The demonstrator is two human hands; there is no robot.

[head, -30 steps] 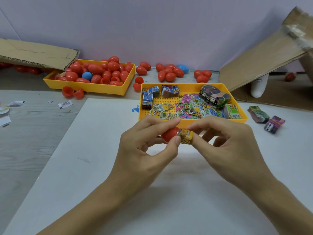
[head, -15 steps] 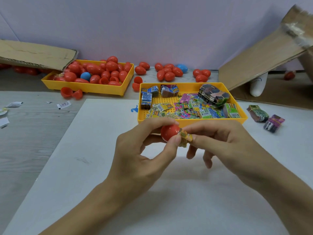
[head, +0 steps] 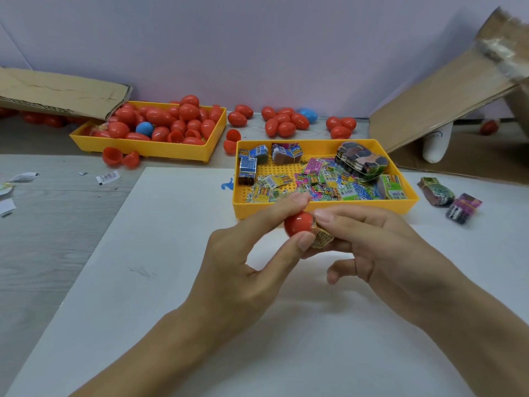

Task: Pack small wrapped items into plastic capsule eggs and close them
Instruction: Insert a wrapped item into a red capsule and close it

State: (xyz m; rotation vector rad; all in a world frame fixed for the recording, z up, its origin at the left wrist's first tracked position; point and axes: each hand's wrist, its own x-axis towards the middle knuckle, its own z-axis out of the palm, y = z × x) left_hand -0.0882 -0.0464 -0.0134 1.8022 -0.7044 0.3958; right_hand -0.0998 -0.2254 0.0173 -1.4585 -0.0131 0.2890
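Egg half [head: 298, 223] pinched in left grip [head: 243, 262]; right grip [head: 380, 247] pinching wrapped item [head: 323, 239] against it.

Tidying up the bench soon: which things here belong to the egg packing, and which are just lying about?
In use: red egg half, wrapped item, left hand, right hand, tray of wrapped items.
Lying about: cardboard flap, paper scraps.

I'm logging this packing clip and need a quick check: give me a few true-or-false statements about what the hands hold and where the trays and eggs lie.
1. The left hand holds a red egg half. True.
2. The right hand presses a wrapped item at that half. True.
3. The egg in hand is blue. False: it is red; a blue egg lies in the far tray.
4. The near tray holds eggs. False: it holds wrapped items.
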